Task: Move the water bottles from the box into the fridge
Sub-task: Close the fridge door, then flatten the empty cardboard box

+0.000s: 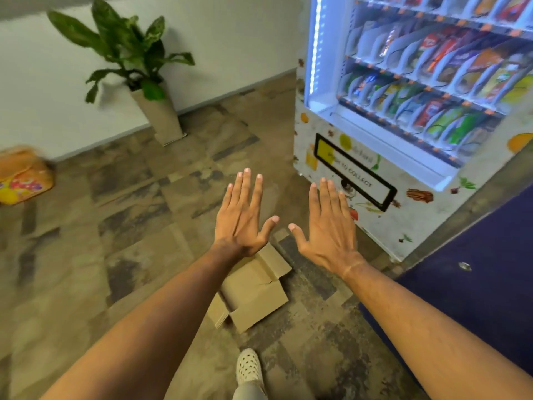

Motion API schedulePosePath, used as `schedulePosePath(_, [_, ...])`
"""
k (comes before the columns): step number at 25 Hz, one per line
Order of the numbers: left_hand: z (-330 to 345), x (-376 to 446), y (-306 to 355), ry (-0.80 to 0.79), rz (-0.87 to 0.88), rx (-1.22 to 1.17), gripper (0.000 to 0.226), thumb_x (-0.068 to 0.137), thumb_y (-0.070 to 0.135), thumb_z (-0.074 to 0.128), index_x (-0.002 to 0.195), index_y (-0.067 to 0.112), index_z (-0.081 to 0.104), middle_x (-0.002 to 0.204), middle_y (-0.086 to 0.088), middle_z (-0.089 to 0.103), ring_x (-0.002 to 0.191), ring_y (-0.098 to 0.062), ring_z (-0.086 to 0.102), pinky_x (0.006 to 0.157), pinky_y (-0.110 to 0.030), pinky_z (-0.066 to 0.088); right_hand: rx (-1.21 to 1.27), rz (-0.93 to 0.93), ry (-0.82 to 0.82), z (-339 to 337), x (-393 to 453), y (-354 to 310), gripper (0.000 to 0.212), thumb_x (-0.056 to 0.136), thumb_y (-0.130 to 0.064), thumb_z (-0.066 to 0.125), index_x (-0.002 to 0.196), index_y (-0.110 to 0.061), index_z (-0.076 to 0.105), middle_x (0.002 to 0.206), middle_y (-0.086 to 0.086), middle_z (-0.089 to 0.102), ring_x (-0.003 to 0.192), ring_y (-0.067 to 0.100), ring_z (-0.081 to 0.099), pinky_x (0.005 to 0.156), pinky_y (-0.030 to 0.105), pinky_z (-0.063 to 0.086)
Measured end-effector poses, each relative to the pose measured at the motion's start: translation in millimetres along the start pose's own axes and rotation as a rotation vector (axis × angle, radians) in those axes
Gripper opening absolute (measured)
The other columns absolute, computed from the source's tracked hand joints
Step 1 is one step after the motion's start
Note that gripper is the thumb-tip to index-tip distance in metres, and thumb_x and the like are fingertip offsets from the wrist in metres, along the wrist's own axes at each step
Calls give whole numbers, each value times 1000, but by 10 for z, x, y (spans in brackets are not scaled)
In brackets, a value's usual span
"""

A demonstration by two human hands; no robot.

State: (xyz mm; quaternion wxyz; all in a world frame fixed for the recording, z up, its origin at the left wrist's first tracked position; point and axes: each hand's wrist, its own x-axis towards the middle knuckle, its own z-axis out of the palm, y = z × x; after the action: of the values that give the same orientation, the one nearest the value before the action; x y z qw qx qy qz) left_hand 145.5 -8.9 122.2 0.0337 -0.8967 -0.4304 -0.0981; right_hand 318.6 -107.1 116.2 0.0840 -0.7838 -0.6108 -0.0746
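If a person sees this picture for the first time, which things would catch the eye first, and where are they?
First come the two hands, left hand and right hand, held out flat and empty in the middle of the view. Next is the brightly lit vending machine at the upper right, its shelves full of colourful packets. Below the hands a cardboard box lies on the floor, and a potted plant stands by the wall at the upper left.
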Motion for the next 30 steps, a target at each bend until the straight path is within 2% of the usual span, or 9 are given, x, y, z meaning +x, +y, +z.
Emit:
schedulePosePath(6, [390, -371, -672, -81, -112, -33, 87, 93, 65, 24, 154, 12, -8, 161, -17, -12, 149, -29, -13, 123, -44, 1, 10, -87, -94, 482, 143, -663, 94, 89, -63, 33, 152, 0, 5, 160, 24, 3, 149, 35, 1, 121, 47, 2])
schedulePosePath(10, [772, -512, -1229, -144, -174, -79, 87, 91, 65, 22, 155, 11, -5, 161, -18, -10, 150, -31, -10, 122, -46, 3, -6, -103, -191, 913, 314, -1090, 95, 88, -62, 35, 152, 0, 3, 160, 24, 3, 149, 35, 2, 122, 48, 6])
schedulePosePath(14, [1259, -638, -1762, -257, -246, -130, 87, 92, 62, 28, 155, 11, -3, 161, -18, -9, 150, -31, -9, 122, -47, 5, -15, -86, -331, 1406, 451, -1444, 94, 89, -59, 39, 153, -1, 1, 161, 22, 1, 150, 33, 1, 122, 46, 6])
schedulePosePath(20, [1915, -876, -2321, -430, -330, -147, 88, 89, 62, 24, 155, 11, -4, 161, -18, -12, 149, -31, -11, 122, -46, 2, -37, -71, -497, 2162, 576, -1686, 96, 88, -60, 41, 153, 0, 3, 161, 21, 4, 150, 32, 3, 122, 44, 8])
schedulePosePath(25, [2846, -1072, -2395, -554, -322, -130, 91, 90, 60, 31, 153, 10, -10, 160, -19, -16, 149, -32, -11, 122, -46, 4, -29, -101, -593, 3153, 611, -1637, 96, 87, -61, 41, 153, -2, 3, 161, 19, 6, 149, 32, 5, 122, 45, 11])
schedulePosePath(30, [4337, -1231, -2351, -650, -459, -121, 97, 87, 57, 44, 154, 10, -9, 160, -20, -13, 149, -33, -8, 122, -46, 8, -19, -173, -679, 4818, 664, -1458, 92, 89, -51, 49, 152, -2, 5, 160, 20, 7, 149, 32, 6, 122, 43, 12])
